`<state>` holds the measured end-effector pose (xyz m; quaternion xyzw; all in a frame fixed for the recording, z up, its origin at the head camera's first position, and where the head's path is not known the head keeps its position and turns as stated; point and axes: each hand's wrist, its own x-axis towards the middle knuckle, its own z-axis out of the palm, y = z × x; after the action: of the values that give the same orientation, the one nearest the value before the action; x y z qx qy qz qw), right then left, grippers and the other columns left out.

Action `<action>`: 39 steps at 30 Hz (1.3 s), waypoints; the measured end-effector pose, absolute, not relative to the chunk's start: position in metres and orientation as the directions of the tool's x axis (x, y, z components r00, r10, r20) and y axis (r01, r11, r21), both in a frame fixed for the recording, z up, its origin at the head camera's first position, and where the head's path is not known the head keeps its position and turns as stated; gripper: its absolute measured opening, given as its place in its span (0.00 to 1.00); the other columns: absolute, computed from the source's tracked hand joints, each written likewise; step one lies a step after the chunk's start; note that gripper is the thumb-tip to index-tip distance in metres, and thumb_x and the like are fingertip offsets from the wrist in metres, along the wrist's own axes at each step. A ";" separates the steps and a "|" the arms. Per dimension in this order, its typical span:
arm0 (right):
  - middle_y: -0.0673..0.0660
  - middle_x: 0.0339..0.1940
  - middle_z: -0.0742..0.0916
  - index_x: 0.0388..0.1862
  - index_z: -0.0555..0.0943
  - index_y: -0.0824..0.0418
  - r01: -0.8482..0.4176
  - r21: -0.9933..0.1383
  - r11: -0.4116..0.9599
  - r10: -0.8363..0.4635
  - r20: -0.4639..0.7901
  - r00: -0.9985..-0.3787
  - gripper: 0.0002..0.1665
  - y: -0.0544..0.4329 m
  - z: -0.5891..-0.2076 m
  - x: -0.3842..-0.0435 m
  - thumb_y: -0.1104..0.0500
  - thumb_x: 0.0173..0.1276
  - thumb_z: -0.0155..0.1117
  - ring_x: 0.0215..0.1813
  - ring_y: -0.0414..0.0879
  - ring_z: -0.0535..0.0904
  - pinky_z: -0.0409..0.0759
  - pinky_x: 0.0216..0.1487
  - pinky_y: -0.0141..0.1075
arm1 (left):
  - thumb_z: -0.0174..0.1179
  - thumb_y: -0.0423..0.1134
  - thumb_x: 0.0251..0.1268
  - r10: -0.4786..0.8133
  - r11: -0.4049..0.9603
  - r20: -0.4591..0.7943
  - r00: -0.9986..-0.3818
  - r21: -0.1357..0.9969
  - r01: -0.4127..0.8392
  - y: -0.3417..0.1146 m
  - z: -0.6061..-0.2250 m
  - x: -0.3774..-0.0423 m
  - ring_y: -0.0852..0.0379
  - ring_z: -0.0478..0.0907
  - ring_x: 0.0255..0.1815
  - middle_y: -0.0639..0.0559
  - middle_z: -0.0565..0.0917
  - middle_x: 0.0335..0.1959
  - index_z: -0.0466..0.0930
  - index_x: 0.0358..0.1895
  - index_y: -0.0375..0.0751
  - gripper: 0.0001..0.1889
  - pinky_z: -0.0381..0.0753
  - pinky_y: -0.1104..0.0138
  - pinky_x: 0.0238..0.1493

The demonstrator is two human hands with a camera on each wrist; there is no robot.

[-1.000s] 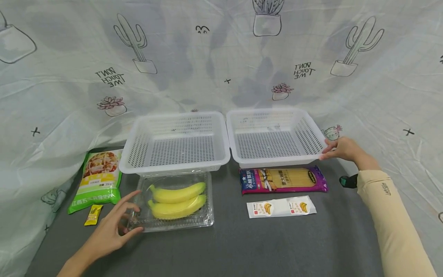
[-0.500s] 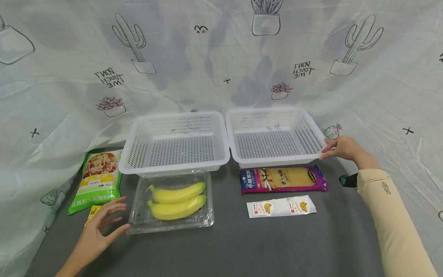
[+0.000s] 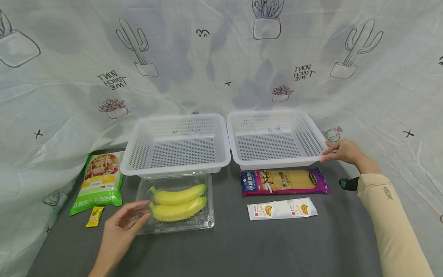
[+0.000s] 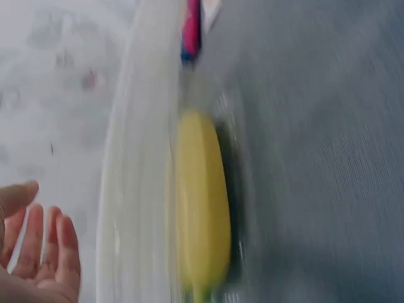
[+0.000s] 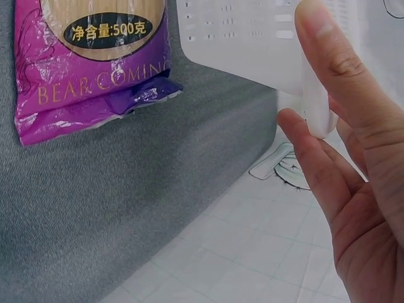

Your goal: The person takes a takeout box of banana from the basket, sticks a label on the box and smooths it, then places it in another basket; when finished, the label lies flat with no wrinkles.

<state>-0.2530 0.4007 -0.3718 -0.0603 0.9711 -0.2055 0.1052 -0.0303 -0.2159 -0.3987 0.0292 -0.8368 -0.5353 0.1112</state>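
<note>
The right sleeve was cream fabric, printed with small dark lettering near the cuff. The black wrist device had a green face.

The right basket and left basket look like smooth, faintly satiny white plastic, the clear box is thin, glossy, see-through plastic, and the smooth bananas carry a soft, low sheen. The pasta packet, green food bag and small yellow sachet are shiny printed film, while the white strip looks like smooth paper. Matt grey woven cloth makes the table covering, wrinkled, thin sheeting the cactus-print backdrop, and matt fabric the cream sleeve.
</note>
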 end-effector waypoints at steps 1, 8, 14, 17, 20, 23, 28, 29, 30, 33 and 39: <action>0.70 0.67 0.63 0.40 0.86 0.70 -0.067 -0.418 0.906 -0.155 -0.181 -0.971 0.33 0.401 -0.372 -0.253 0.42 0.50 0.77 0.63 0.73 0.64 0.66 0.40 0.44 | 0.64 0.30 0.61 -0.167 0.399 0.139 -0.976 0.915 0.062 -0.208 -0.398 -0.031 0.65 0.81 0.43 0.60 0.82 0.48 0.79 0.55 0.36 0.18 0.83 0.71 0.38; 0.69 0.67 0.64 0.40 0.86 0.70 -0.049 -0.436 0.898 -0.134 -0.166 -0.977 0.32 0.403 -0.375 -0.251 0.42 0.50 0.77 0.59 0.67 0.70 0.65 0.37 0.39 | 0.67 0.28 0.57 -0.075 0.180 0.087 -0.993 0.981 0.072 -0.154 -0.398 -0.042 0.55 0.83 0.44 0.47 0.83 0.47 0.81 0.49 0.32 0.15 0.84 0.67 0.41; 0.70 0.67 0.63 0.41 0.86 0.71 -0.064 -0.450 0.891 -0.144 -0.144 -0.979 0.33 0.400 -0.374 -0.252 0.42 0.51 0.76 0.53 0.63 0.71 0.65 0.35 0.38 | 0.67 0.28 0.56 0.052 0.022 0.075 -0.996 0.997 0.076 -0.109 -0.409 -0.052 0.49 0.83 0.44 0.40 0.83 0.45 0.82 0.46 0.30 0.14 0.84 0.64 0.41; 0.71 0.67 0.64 0.41 0.86 0.71 -0.067 -0.454 0.889 -0.145 -0.138 -0.980 0.34 0.400 -0.374 -0.252 0.42 0.51 0.76 0.45 0.60 0.71 0.65 0.32 0.37 | 0.68 0.28 0.55 0.111 -0.019 0.050 -0.993 0.999 0.048 -0.084 -0.414 -0.057 0.46 0.82 0.45 0.38 0.83 0.45 0.83 0.45 0.32 0.13 0.84 0.64 0.42; 0.71 0.66 0.64 0.42 0.85 0.72 -0.067 -0.457 0.887 -0.140 -0.127 -0.982 0.33 0.400 -0.376 -0.251 0.43 0.51 0.77 0.33 0.52 0.66 0.63 0.28 0.35 | 0.68 0.27 0.54 0.182 -0.027 0.043 -0.982 0.999 0.039 -0.056 -0.422 -0.062 0.45 0.82 0.45 0.38 0.83 0.44 0.83 0.43 0.34 0.12 0.84 0.65 0.42; 0.72 0.66 0.65 0.43 0.84 0.73 -0.067 -0.464 0.883 -0.133 -0.112 -0.985 0.35 0.403 -0.379 -0.247 0.44 0.51 0.77 0.27 0.48 0.59 0.61 0.24 0.34 | 0.68 0.26 0.54 0.243 -0.025 0.055 -0.968 0.998 0.050 -0.026 -0.430 -0.066 0.44 0.82 0.44 0.37 0.83 0.43 0.83 0.43 0.34 0.12 0.83 0.68 0.41; 0.71 0.66 0.67 0.47 0.83 0.74 -0.091 -0.492 0.866 -0.131 -0.049 -0.990 0.34 0.404 -0.383 -0.239 0.47 0.52 0.77 0.40 0.57 0.73 0.65 0.26 0.34 | 0.67 0.23 0.53 0.242 -0.069 0.075 -0.967 0.996 0.060 0.011 -0.446 -0.077 0.37 0.81 0.45 0.39 0.84 0.43 0.83 0.43 0.32 0.13 0.83 0.69 0.41; 0.70 0.66 0.68 0.47 0.83 0.74 -0.102 -0.504 0.858 -0.133 -0.026 -0.991 0.34 0.403 -0.384 -0.237 0.48 0.52 0.77 0.46 0.61 0.75 0.71 0.27 0.34 | 0.67 0.22 0.52 0.235 -0.058 0.083 -0.968 0.996 0.071 0.016 -0.450 -0.079 0.37 0.81 0.45 0.40 0.84 0.43 0.83 0.43 0.32 0.13 0.83 0.69 0.42; 0.70 0.65 0.70 0.48 0.82 0.74 -0.116 -0.512 0.851 -0.134 0.002 -0.991 0.33 0.403 -0.385 -0.235 0.49 0.53 0.77 0.52 0.64 0.75 0.77 0.32 0.35 | 0.67 0.21 0.52 0.228 -0.035 0.094 -0.969 0.996 0.088 0.019 -0.454 -0.081 0.38 0.81 0.45 0.41 0.84 0.42 0.83 0.43 0.33 0.13 0.83 0.69 0.43; 0.71 0.61 0.75 0.47 0.83 0.74 -0.192 -0.515 0.835 -0.138 0.141 -0.980 0.30 0.398 -0.390 -0.225 0.54 0.52 0.78 0.56 0.67 0.75 0.81 0.48 0.48 | 0.67 0.19 0.49 0.209 0.076 0.130 -0.969 0.986 0.148 0.026 -0.467 -0.085 0.44 0.82 0.45 0.44 0.85 0.41 0.84 0.41 0.35 0.15 0.82 0.68 0.45; 0.70 0.56 0.80 0.45 0.83 0.72 -0.375 -0.427 0.822 -0.129 0.502 -0.855 0.22 0.373 -0.407 -0.202 0.71 0.49 0.76 0.51 0.62 0.79 0.75 0.52 0.35 | 0.70 0.19 0.46 0.182 0.194 0.169 -0.969 0.960 0.204 0.029 -0.485 -0.090 0.50 0.82 0.45 0.46 0.85 0.40 0.84 0.40 0.36 0.16 0.82 0.66 0.46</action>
<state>-0.2016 0.3735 -0.4069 -0.1363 0.9259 -0.2649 -0.2323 -0.0904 0.0289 -0.4846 -0.1249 -0.7726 -0.6224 0.0089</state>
